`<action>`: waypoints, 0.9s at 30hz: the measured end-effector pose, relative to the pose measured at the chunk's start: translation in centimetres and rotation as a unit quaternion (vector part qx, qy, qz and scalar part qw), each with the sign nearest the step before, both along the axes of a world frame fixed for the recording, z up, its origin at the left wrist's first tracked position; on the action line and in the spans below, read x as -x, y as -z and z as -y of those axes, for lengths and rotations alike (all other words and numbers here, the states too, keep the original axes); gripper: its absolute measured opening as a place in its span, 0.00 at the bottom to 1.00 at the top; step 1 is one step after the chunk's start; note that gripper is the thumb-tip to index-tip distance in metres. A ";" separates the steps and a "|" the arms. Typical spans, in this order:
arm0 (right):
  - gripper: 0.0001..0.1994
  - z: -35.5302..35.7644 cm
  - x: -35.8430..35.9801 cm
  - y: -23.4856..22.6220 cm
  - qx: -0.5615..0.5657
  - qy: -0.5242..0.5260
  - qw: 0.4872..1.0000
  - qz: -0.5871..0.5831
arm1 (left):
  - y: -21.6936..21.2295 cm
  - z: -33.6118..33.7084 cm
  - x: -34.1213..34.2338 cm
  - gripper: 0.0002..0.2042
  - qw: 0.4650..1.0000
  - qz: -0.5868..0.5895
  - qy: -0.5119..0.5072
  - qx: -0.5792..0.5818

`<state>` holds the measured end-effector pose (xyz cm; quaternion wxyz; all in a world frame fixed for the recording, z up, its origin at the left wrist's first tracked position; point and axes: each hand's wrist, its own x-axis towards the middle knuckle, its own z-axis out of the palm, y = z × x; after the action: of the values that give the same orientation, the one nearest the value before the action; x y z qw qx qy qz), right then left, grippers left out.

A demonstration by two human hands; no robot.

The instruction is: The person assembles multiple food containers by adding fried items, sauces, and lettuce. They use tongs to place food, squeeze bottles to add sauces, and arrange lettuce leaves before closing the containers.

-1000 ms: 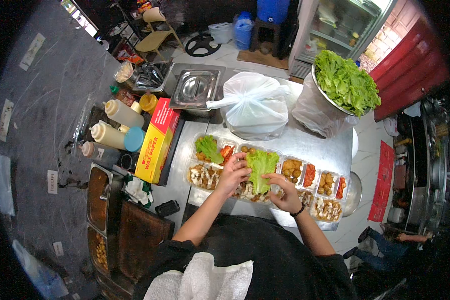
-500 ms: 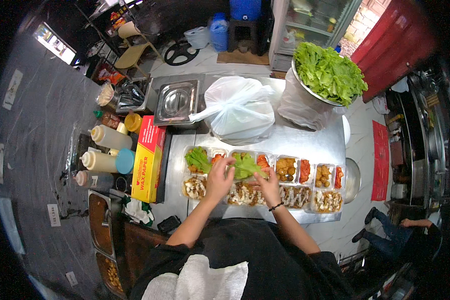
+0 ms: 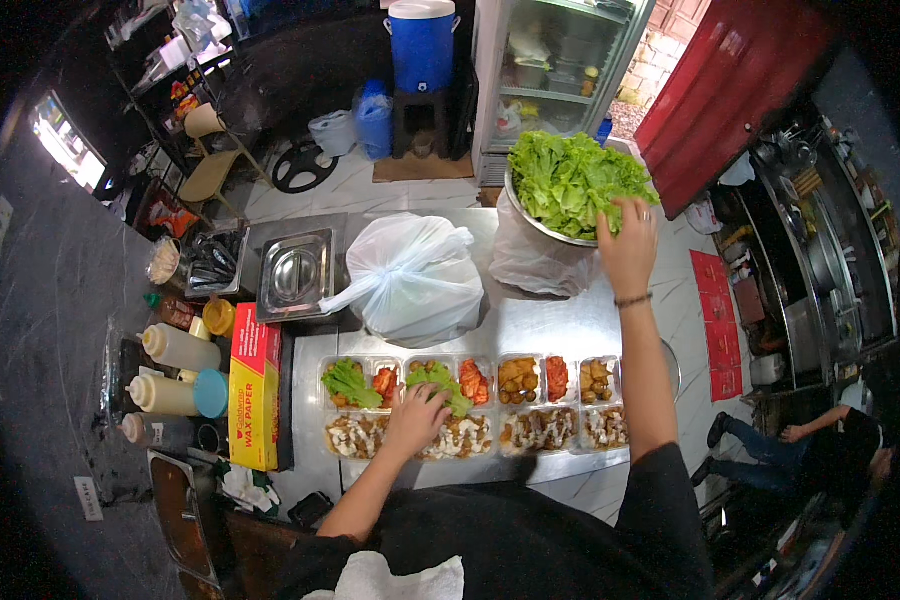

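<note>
Fingers of the right hand (image 3: 627, 245) pinch lettuce (image 3: 568, 180) in the far bowl (image 3: 535, 222) while the left hand (image 3: 417, 418) presses a leaf (image 3: 440, 381) into the near tray (image 3: 450, 408).

Stainless steel counter (image 3: 540, 325) at centre. Glass-door fridge (image 3: 560, 60) at 12 o'clock; blue water cooler (image 3: 422, 40) beside it on a dark stand. Pale tiled floor (image 3: 345, 190) toward 11, with a tan chair (image 3: 215, 165). Red panel (image 3: 740, 90) at 1 o'clock. Dark marbled wall (image 3: 50, 300) at 9, bright window (image 3: 65, 145) at 10. Cooking range (image 3: 820, 260) at 3.
</note>
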<state>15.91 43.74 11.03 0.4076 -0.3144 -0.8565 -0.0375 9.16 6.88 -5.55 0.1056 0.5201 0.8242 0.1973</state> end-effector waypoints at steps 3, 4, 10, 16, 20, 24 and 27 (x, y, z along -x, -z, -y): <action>0.18 -4.7 2.7 -1.5 -0.002 0.095 0.995 0.027 | -1.4 0.1 0.1 0.14 0.999 0.030 -0.014 -0.038; 0.18 -5.9 3.5 -2.0 0.009 0.126 0.990 0.055 | -1.6 0.4 -0.1 0.14 0.997 0.046 -0.023 -0.048; 0.14 -10.9 5.0 -4.5 0.151 0.039 0.983 0.096 | -2.4 2.0 -1.4 0.13 0.989 0.065 -0.083 -0.101; 0.07 -11.5 2.2 -7.1 0.353 -0.226 0.891 -0.176 | -4.8 1.4 -1.4 0.11 0.980 0.075 -0.107 -0.150; 0.06 -11.6 1.7 -7.3 0.337 -0.284 0.870 -0.222 | -6.9 -1.8 -1.0 0.11 0.973 0.119 -0.073 -0.183; 0.07 -9.3 1.3 -7.3 0.352 -0.346 0.828 -0.265 | -8.7 -5.4 -0.6 0.12 0.963 0.162 -0.038 -0.213; 0.09 -5.2 -0.7 -6.0 0.379 -0.374 0.802 -0.270 | -11.2 -7.7 -0.6 0.16 0.933 0.271 -0.038 -0.233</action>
<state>16.62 48.96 17.08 0.4531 -0.0961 -0.7086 0.5323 9.74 14.62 5.60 0.1929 0.4251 0.7142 0.5215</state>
